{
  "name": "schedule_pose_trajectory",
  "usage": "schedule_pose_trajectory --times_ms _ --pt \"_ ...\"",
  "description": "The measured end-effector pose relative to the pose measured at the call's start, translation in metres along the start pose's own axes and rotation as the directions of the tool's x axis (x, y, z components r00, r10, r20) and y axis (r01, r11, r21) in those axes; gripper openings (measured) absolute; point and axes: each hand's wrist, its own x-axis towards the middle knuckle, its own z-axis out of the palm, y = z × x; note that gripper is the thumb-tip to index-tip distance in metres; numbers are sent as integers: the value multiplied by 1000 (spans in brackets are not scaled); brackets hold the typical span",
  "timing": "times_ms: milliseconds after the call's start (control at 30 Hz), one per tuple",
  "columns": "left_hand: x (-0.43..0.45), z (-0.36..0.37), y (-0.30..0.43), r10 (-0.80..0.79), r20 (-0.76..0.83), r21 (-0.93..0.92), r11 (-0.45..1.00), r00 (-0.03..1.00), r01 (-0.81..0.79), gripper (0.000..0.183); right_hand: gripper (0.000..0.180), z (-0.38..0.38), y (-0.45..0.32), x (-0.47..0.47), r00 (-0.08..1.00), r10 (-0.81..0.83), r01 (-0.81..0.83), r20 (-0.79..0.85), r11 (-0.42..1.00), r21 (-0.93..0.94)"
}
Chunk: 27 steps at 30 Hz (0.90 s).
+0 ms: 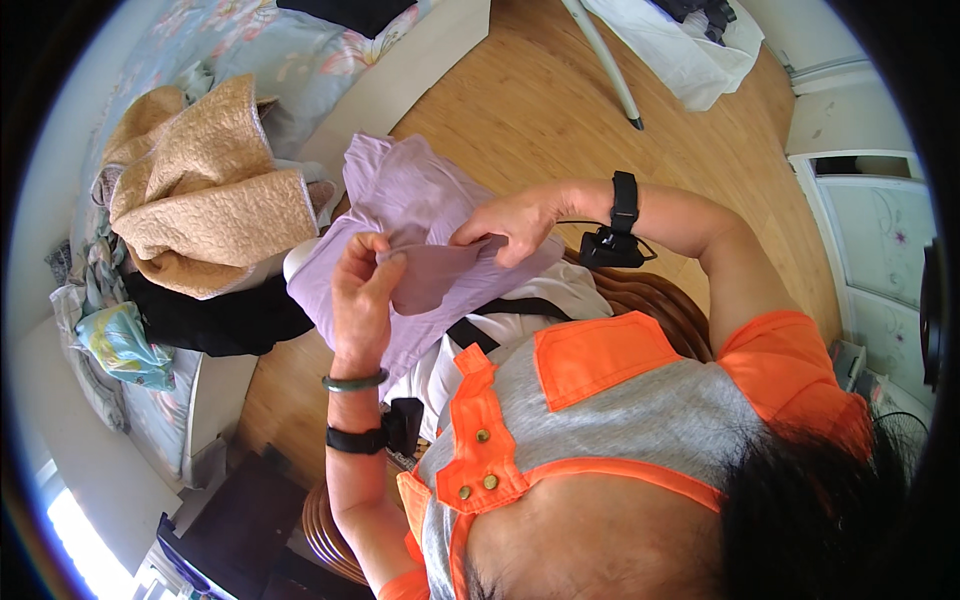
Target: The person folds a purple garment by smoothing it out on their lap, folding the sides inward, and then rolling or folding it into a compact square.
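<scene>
A thin lilac cloth garment (420, 187) lies spread over my lap, on top of white clothing (574, 289). My left hand (367, 289) pinches an edge of the lilac fabric between thumb and fingers; a green bangle circles that wrist, with a black strap farther up the forearm. To its right, my right hand (510, 225) grips another part of the same edge, thumb and fingers curled around the fabric. A flap of the cloth stretches between both hands. The right wrist bears a black strap with a small black device.
At the left, a tan quilted cloth (217, 210), a black cloth (217, 315) and a patterned turquoise fabric item (127, 341) lie on the bed (300, 82). A brown wooden chair (652, 300) is beneath me. A metal leg (607, 64) and a white cloth or bag (697, 60) stand ahead, cabinets at right.
</scene>
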Motion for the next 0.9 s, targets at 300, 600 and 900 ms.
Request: schedule_pose_trajectory --times_ms 300,600,900 --pt "71 -14 13 351 -52 13 936 935 -351 20 27 6 -1 8 821 233 -214 -522 972 98" --pt "50 -25 -44 241 -206 412 900 948 -140 28 33 6 19 2 801 197 -269 -565 962 -46" --pt "15 5 -48 -257 -133 71 961 957 268 48 32 -9 18 3 863 225 -267 -452 963 -30"
